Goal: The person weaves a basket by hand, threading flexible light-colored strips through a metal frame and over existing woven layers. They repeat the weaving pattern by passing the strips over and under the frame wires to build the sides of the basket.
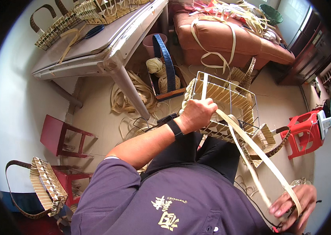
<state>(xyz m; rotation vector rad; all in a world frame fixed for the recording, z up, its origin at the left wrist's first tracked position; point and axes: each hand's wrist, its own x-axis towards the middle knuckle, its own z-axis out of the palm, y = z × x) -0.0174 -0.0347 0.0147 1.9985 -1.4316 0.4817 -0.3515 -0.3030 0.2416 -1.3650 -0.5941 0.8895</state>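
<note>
A boxy, wire-framed basket (247, 114), ribbed with cream weaving, sits at my knees; ribbon-flat pale strips (265, 158) slant rightward from its near edge. My left hand (197, 113) grips them in a fist; my right hand's (296, 203) curled fingers hold their lower lengths.

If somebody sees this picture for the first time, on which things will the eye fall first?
Probably on the long pale strips, which run from the left hand near the centre to the right hand at lower right. Next may come the wire-framed basket beyond the legs, then the orange padded seat at the top.
</note>
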